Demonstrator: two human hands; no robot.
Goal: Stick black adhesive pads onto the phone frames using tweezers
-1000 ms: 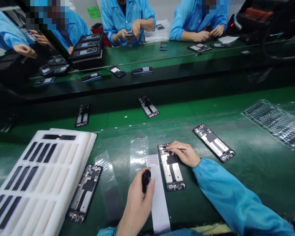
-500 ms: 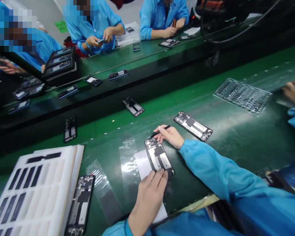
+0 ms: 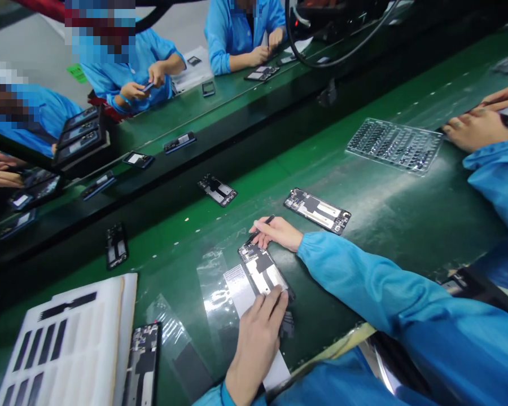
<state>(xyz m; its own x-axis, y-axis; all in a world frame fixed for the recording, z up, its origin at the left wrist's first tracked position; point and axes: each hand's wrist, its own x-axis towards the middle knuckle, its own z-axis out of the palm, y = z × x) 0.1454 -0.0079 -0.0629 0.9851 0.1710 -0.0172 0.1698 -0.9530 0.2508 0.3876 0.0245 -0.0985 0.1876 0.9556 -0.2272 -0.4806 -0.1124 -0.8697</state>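
Note:
An opened phone [image 3: 261, 268], its circuit board and silvery battery area showing, lies tilted on the green bench in front of me. My left hand [image 3: 256, 332] grips its near end, fingertips bent over the edge and the thumb mostly hidden. In my right hand [image 3: 279, 232] is a thin black tool that looks like tweezers [image 3: 264, 226], pinched at the phone's far end, over the board. The tool's tip is too small to make out. A white sheet with rows of tiny stickers [image 3: 237, 279] lies along the phone's left side, partly under my left hand.
Clear plastic film [image 3: 214, 287] lies left of the sheet. White foam trays [image 3: 74, 338] with black strips stand further left, beside another opened phone [image 3: 143, 366]. More phones lie ahead [image 3: 317, 210] and on the belt [image 3: 217, 190]. A co-worker's hands [image 3: 478, 127] are near a clear blister tray [image 3: 395, 145].
The camera view has shifted, so the bench items sit differently in the picture. Both my hands stay at the phone. At right, the co-worker's hands have come further into view, with a phone.

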